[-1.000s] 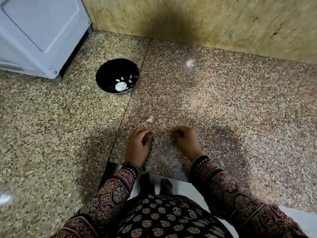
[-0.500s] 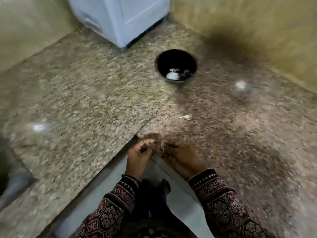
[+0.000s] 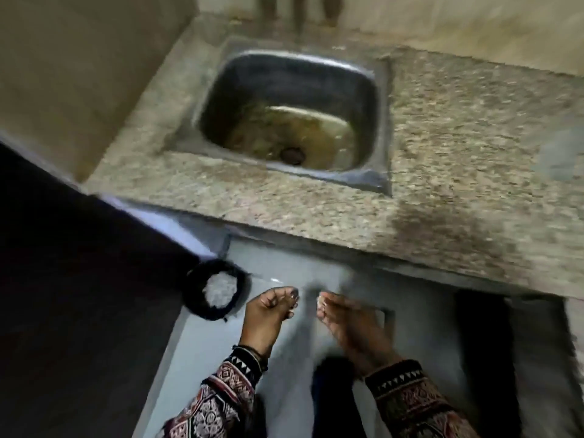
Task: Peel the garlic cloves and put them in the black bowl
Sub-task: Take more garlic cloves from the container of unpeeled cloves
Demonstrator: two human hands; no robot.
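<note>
While both hands hang in front of the counter (image 3: 458,159), below its steel sink (image 3: 221,99), the right hand (image 3: 350,324) pinches a small pale garlic piece (image 3: 321,303) at its blurred fingertips. The left hand (image 3: 267,311) has a loosely curled grip; I cannot tell whether it holds anything.

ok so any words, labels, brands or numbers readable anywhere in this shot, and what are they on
None: no word, label, brand, number or sign can be read in this view.
The steel sink, granite counter and round black container down on the floor show no lettering; the sleeves bear only patterns.
The picture is motion-blurred, so small marks would be lost.
</note>
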